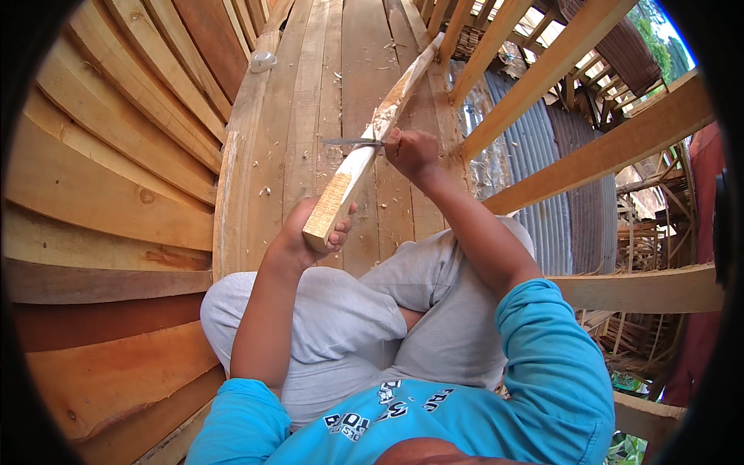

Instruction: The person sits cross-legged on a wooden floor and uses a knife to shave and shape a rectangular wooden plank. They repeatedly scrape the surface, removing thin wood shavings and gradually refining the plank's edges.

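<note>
A long, squared piece of wood (358, 164) slants from my lap toward the far right, its pale surface partly shaved. My left hand (310, 223) is closed around its near end, fingers wrapped beneath. My right hand (412, 152) is closed on the handle of a knife (350, 142); the handle itself is hidden in the fist. The narrow metal blade lies across the top of the wood, pointing left. Curled shavings rest on the wood just beyond the blade.
I sit cross-legged on a plank floor (302, 116) scattered with shavings. A board wall (116, 178) rises on the left. Wooden rails (604, 159) stand at the right, with corrugated metal sheets (535, 155) beyond. A small clear plastic object (263, 61) lies by the wall.
</note>
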{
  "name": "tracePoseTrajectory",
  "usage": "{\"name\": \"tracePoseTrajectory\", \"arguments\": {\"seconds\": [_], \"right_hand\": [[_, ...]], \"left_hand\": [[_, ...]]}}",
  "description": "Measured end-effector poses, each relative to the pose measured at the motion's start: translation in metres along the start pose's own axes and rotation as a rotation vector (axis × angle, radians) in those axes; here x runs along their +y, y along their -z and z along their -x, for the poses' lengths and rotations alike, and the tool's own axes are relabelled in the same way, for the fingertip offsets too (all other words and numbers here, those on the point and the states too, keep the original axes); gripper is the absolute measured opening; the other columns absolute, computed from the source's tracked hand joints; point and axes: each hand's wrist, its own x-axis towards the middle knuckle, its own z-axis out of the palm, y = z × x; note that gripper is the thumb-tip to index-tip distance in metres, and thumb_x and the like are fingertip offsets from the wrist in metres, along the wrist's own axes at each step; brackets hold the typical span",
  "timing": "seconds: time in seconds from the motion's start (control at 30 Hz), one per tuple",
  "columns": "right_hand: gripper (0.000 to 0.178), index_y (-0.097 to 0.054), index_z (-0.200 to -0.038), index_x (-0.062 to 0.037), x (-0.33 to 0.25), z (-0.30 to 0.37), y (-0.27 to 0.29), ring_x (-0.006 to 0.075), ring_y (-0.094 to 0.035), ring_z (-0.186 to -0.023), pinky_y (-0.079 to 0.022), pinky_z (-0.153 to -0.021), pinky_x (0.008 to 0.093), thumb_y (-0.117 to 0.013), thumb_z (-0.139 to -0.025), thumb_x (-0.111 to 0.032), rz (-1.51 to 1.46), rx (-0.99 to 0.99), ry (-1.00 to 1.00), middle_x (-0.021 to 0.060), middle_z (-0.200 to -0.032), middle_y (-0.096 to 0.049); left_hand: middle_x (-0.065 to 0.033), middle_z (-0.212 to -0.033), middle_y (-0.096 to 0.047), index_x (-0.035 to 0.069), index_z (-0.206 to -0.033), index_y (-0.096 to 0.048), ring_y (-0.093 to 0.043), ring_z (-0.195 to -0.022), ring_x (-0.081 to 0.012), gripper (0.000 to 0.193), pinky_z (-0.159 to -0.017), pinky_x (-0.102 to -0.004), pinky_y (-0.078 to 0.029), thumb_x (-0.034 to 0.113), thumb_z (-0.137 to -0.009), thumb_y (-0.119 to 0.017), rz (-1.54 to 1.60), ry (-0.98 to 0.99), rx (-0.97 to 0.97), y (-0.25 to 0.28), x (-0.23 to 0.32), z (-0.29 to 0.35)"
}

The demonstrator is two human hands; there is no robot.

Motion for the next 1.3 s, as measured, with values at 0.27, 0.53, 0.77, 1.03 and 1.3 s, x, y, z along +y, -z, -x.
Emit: {"name": "tracePoseTrajectory", "arguments": {"seconds": [0.27,0.53,0.77,1.03,1.3], "right_hand": [[0.046,-0.06,-0.053,-0.009,-0.006,-0.006,0.0,0.0348,-0.059,-0.044,-0.049,-0.047,0.0454,-0.045,-0.094,-0.026,0.02,-0.003,0.067,0.0158,-0.05,-0.057],[0.051,-0.06,-0.053,-0.0072,-0.001,-0.007,-0.005,0.0373,-0.059,-0.047,-0.049,-0.048,0.0474,-0.042,-0.096,-0.028,0.029,-0.008,-0.061,0.0192,-0.054,-0.058],[0.049,-0.063,-0.056,-0.0094,-0.02,0.01,0.005,0.0346,-0.061,-0.047,-0.05,-0.047,0.0438,-0.041,-0.096,-0.027,-0.142,0.01,0.346,0.0162,-0.053,-0.059],[0.054,-0.065,-0.059,-0.0047,0.007,-0.011,0.003,0.0395,-0.063,-0.051,-0.052,-0.052,0.049,-0.038,-0.097,-0.031,0.099,-0.1,0.016,0.0206,-0.057,-0.061],[0.055,-0.063,-0.057,-0.0033,0.012,-0.014,-0.002,0.0384,-0.063,-0.051,-0.051,-0.051,0.0488,-0.038,-0.097,-0.03,0.071,-0.071,-0.085,0.0204,-0.056,-0.061]], "left_hand": [[-0.0066,-0.067,-0.051,-0.005,-0.112,-0.049,-0.05,-0.047,-0.013,0.041,-0.04,-0.021,-0.041,0.03,-0.099,-0.033,-0.024,-0.055,0.029,-0.007,0.001,0.004],[-0.0065,-0.065,-0.051,-0.004,-0.11,-0.05,-0.051,-0.045,-0.0127,0.039,-0.037,-0.0222,-0.041,0.029,-0.099,-0.032,-0.121,-0.062,0.05,-0.004,0.011,0.005],[-0.0059,-0.064,-0.052,-0.003,-0.108,-0.051,-0.05,-0.043,-0.0122,0.039,-0.038,-0.0228,-0.042,0.03,-0.099,-0.033,-0.028,-0.04,0.032,-0.001,0.006,0.004],[-0.0079,-0.067,-0.055,0.0,-0.106,-0.055,-0.053,-0.047,-0.0136,0.039,-0.04,-0.0254,-0.043,0.034,-0.099,-0.035,-0.222,-0.059,0.111,0.002,-0.003,0.0],[-0.0058,-0.067,-0.051,-0.001,-0.109,-0.052,-0.052,-0.048,-0.014,0.041,-0.041,-0.0257,-0.044,0.035,-0.099,-0.034,0.161,0.07,-0.106,0.006,0.001,0.0]]}}
